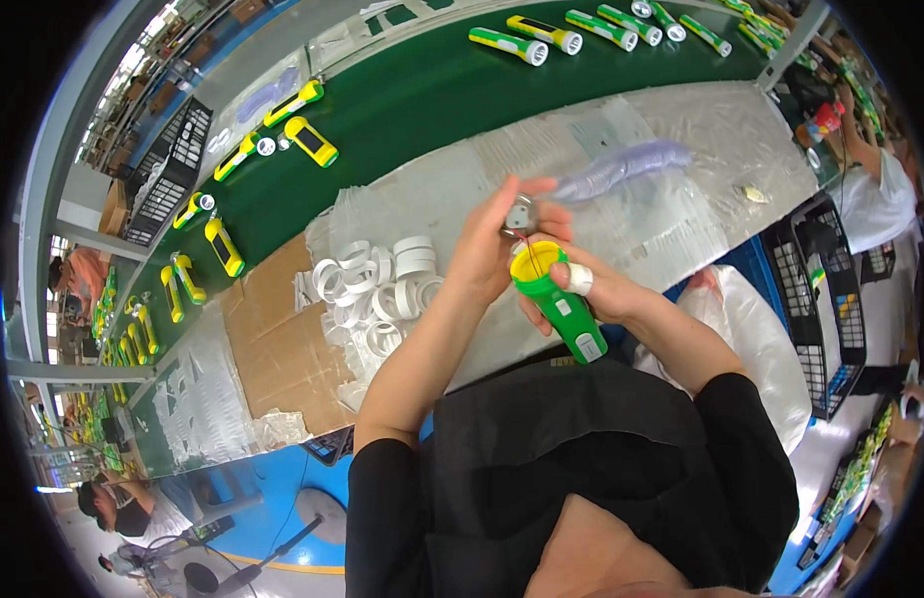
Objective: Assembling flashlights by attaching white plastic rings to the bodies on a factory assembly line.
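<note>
Right hand [582, 289] wraps the green flashlight body [560, 302], yellow open end up, held over the tabletop [681, 169] near its front edge. Left hand [497, 244] pinches a small round silver part [521, 216] just above that opening; thin red wire [531, 249] runs from part into the body. Pile of white rings [377, 289] sits just left of the left forearm, on cardboard [278, 349]. Clear plastic bag [621, 167] lies behind the hands. Finished yellow-green flashlights [527, 42] ride the green belt [422, 100] beyond. Black crates [826, 299] at right.
</note>
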The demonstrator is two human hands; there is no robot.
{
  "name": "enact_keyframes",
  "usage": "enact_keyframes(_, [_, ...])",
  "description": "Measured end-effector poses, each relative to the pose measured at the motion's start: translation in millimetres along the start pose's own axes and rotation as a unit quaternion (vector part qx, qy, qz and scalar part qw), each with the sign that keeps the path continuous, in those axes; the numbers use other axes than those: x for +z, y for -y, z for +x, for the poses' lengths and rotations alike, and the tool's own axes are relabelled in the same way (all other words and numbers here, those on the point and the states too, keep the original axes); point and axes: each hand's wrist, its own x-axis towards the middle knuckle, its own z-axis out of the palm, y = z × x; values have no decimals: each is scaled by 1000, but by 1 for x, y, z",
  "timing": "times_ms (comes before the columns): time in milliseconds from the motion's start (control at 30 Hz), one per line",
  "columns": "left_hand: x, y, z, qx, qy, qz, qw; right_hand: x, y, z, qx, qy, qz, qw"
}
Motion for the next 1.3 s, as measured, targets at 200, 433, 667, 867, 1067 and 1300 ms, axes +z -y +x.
enact_keyframes(200, [-1, -2, -27, 317, -16, 519, 794, 9, -4, -8, -47, -87, -32, 995])
enact_keyframes(433, [11, 8, -11, 421, 100, 685, 586, 2, -18, -11, -124, -176, -85, 973])
enact_keyframes(667, [-57, 42, 80, 341, -111, 744, 564, -30, -6, -33, -180, -241, 14, 953])
enact_keyframes(867, [-70, 37, 91, 330, -72, 749, 570, -36, -3, -44, -162, -239, -15, 957])
enact_keyframes(1067, [-18, 9, 29, 326, -74, 616, 713, -30, 3, -32, -144, -193, -14, 970])
enact_keyframes(1300, [2, 9, -29, 381, -16, 673, 633, -7, 0, -11, -138, -133, -25, 981])
